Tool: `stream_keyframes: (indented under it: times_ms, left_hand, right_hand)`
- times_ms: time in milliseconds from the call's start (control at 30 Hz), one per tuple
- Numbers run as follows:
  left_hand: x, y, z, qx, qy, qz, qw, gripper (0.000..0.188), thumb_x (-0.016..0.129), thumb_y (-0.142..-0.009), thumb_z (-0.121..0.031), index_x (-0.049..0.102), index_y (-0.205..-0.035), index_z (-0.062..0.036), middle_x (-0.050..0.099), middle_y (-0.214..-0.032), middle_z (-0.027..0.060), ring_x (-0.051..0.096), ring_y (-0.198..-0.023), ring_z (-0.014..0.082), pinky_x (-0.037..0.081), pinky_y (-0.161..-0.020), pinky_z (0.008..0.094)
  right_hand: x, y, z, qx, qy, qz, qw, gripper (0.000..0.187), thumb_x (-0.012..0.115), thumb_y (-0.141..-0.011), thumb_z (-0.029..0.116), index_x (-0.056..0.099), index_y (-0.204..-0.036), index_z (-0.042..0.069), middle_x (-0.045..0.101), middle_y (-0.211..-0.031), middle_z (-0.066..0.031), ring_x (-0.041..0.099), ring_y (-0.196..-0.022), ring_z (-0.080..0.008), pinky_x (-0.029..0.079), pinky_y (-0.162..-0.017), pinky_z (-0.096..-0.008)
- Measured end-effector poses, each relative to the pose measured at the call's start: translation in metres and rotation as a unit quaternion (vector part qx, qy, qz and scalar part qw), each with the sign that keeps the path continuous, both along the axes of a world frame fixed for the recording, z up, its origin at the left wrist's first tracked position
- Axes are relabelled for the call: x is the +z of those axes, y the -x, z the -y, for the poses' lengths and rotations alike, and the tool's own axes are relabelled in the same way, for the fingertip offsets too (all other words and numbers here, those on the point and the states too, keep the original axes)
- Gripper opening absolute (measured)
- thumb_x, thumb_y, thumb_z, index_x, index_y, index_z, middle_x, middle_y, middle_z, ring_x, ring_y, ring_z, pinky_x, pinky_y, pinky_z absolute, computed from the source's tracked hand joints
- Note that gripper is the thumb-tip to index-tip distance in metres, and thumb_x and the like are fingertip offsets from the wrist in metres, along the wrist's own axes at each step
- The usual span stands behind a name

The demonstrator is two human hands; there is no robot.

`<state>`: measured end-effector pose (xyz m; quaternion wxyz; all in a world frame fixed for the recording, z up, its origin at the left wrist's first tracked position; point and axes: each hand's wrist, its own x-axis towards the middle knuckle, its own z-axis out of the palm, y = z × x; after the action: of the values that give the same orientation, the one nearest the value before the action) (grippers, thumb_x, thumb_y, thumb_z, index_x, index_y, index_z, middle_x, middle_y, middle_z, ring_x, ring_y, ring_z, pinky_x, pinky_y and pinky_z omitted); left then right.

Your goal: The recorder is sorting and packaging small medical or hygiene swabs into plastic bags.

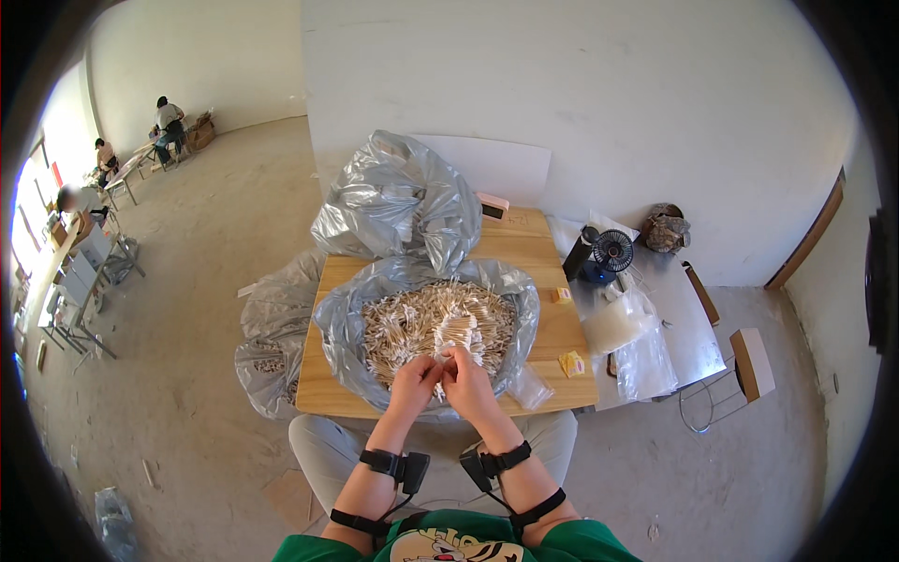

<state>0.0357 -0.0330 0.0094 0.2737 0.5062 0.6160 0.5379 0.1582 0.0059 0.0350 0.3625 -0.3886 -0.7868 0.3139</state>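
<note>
A heap of cotton swabs (398,323) with pale sticks and white tips fills an opened grey plastic bag (339,342) on the wooden table. Over the near side of the heap, my left hand (415,384) and my right hand (468,386) meet with fingertips bent inward. Both are closed in a pinch on cotton swabs; white tips show between them, though the fingers hide how many. Just beyond my right fingers, a row of swabs (457,330) lies lined up side by side.
Behind the heap stands a bulging grey bag (398,201); another sack (272,365) is left of the table (557,248). Small yellow packets (571,363) and a clear plastic bag (531,387) lie at right. A side table holds a black fan (613,250) and plastic bags (641,361). Several people work far left.
</note>
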Motion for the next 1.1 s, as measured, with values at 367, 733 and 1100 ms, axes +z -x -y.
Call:
stream_keyframes:
  times_ms: [367, 733, 1100]
  left_hand:
    - [-0.001, 0.0, 0.0, 0.004, -0.026, -0.073, 0.997, 0.015, 0.06, -0.083, -0.012, 0.054, -0.074, -0.0007, 0.051, -0.058, 0.0074, 0.046, -0.054, 0.0155, 0.037, -0.051, 0.0304]
    - [0.004, 0.002, 0.005, -0.014, -0.037, -0.113, 0.993, 0.016, 0.06, -0.079, -0.012, 0.051, -0.074, -0.0006, 0.055, -0.068, 0.0167, 0.056, -0.064, 0.0336, 0.042, -0.056, 0.0393]
    - [0.013, 0.01, 0.01, -0.017, 0.011, -0.118, 0.993, 0.016, 0.063, -0.074, -0.009, 0.052, -0.069, 0.0003, 0.056, -0.063, 0.0161, 0.056, -0.06, 0.0327, 0.045, -0.056, 0.0372]
  right_hand:
    - [-0.002, -0.001, -0.001, -0.01, 0.001, 0.008, 1.0, 0.029, 0.059, -0.076, 0.001, 0.047, -0.103, 0.005, 0.063, -0.077, -0.0145, 0.063, -0.072, -0.0329, 0.049, -0.061, -0.0381]
    - [-0.005, -0.006, -0.008, -0.053, -0.051, -0.011, 0.997, 0.031, 0.059, -0.074, 0.001, 0.046, -0.102, 0.002, 0.057, -0.078, -0.0165, 0.057, -0.074, -0.0356, 0.045, -0.062, -0.0428]
    - [-0.012, -0.005, -0.007, -0.013, -0.012, 0.001, 1.0, 0.021, 0.056, -0.081, 0.005, 0.051, -0.101, 0.004, 0.061, -0.085, -0.0209, 0.058, -0.077, -0.0394, 0.047, -0.065, -0.0437]
